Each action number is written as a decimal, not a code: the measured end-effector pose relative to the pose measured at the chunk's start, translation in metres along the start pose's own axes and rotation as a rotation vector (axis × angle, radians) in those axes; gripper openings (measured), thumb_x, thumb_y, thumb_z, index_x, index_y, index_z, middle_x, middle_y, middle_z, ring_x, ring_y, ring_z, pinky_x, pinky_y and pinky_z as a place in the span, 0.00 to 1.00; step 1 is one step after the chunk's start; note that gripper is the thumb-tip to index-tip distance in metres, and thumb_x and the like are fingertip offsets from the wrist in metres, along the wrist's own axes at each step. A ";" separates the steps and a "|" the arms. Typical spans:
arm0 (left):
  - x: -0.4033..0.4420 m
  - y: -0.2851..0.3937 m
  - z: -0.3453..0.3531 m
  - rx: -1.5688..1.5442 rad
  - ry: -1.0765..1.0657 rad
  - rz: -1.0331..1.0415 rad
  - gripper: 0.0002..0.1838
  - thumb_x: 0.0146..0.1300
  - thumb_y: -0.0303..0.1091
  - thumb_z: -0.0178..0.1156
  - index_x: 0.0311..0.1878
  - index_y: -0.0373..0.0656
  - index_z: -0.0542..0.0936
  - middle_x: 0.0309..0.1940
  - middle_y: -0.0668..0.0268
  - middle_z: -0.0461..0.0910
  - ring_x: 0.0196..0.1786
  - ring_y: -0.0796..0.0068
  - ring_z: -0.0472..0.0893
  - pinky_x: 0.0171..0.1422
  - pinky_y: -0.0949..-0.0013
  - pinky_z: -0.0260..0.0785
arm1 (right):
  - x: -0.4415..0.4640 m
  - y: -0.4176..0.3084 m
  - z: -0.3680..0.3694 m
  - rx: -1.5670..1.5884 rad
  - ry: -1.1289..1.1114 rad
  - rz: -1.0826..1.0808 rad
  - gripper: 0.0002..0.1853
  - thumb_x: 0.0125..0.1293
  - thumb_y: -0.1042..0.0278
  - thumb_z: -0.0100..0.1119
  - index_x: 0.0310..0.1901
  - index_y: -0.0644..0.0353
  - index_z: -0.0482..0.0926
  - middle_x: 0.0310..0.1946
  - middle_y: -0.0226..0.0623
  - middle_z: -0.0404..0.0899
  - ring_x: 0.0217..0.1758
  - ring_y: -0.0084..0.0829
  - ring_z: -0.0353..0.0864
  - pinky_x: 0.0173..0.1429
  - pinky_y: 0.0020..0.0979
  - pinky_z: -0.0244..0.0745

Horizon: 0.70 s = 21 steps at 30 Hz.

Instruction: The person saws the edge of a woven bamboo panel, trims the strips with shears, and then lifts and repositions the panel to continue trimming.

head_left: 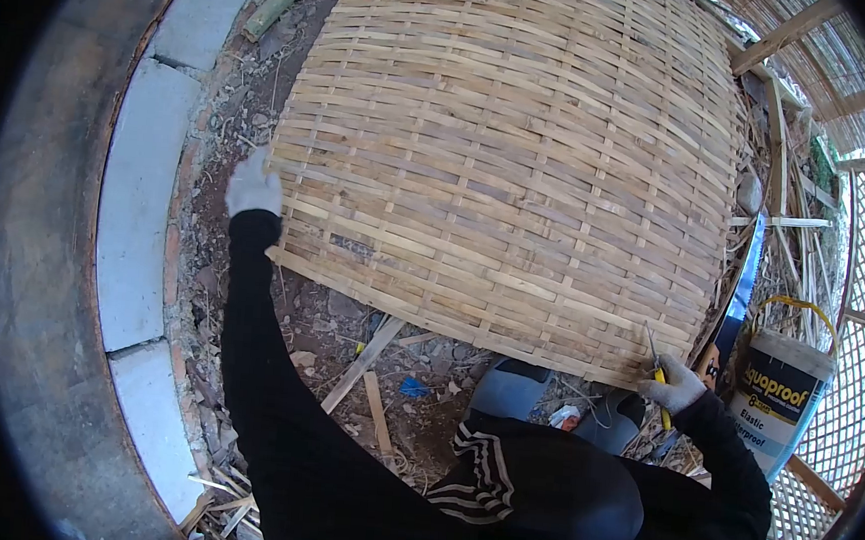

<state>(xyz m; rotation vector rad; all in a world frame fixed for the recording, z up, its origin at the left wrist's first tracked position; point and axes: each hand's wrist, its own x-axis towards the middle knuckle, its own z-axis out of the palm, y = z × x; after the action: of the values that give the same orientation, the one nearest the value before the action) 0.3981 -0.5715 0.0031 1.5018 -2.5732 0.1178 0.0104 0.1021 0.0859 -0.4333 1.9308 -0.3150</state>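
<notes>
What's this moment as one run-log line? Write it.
left hand: at left edge of woven mat | right hand: holding yellow-handled tool, near corner | bucket: right of mat

just one head cam here; it looks forward and steeply down past the wearer's own arms. no second view to overlap.

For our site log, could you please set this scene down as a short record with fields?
Left hand: gloved, at the left edge of the woven mat; grip unclear
Right hand: gloved, holding a yellow-handled tool at the mat's near right corner
Mat material: flat, light-brown strips
Right of mat: saw; bucket labelled Aquaproof
Far left: row of pale blocks
Ground: loose debris, wooden strips, blue scrap
</notes>
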 end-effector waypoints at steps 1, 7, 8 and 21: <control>-0.011 -0.017 0.027 -0.124 0.071 0.127 0.20 0.73 0.41 0.59 0.64 0.48 0.82 0.51 0.52 0.88 0.55 0.46 0.86 0.63 0.49 0.77 | -0.003 -0.012 0.001 -0.024 -0.019 0.027 0.29 0.64 0.49 0.74 0.56 0.63 0.78 0.41 0.42 0.84 0.45 0.35 0.86 0.54 0.38 0.80; -0.044 0.083 0.008 -0.456 -0.278 0.031 0.17 0.71 0.43 0.65 0.54 0.42 0.86 0.47 0.52 0.87 0.53 0.51 0.86 0.61 0.52 0.77 | 0.009 -0.046 -0.008 -0.158 -0.076 -0.026 0.32 0.66 0.47 0.73 0.60 0.64 0.77 0.41 0.44 0.84 0.45 0.35 0.86 0.53 0.38 0.80; -0.044 0.086 0.017 -0.402 -0.266 0.035 0.16 0.71 0.43 0.65 0.53 0.41 0.86 0.45 0.53 0.87 0.52 0.52 0.87 0.60 0.53 0.77 | 0.009 -0.048 -0.012 -0.130 -0.067 -0.021 0.31 0.66 0.47 0.73 0.60 0.64 0.77 0.41 0.43 0.84 0.45 0.34 0.86 0.53 0.38 0.80; -0.035 0.058 0.029 -0.806 -0.258 -0.134 0.16 0.69 0.41 0.69 0.47 0.37 0.88 0.42 0.54 0.89 0.45 0.55 0.87 0.55 0.57 0.78 | 0.007 -0.021 0.002 -0.133 -0.063 -0.042 0.30 0.67 0.46 0.72 0.57 0.66 0.79 0.41 0.46 0.86 0.44 0.35 0.87 0.52 0.38 0.81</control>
<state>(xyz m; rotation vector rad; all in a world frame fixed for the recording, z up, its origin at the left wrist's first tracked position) 0.3613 -0.5174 -0.0306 1.3856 -2.2102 -1.0501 0.0128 0.0798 0.0887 -0.5647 1.8898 -0.1986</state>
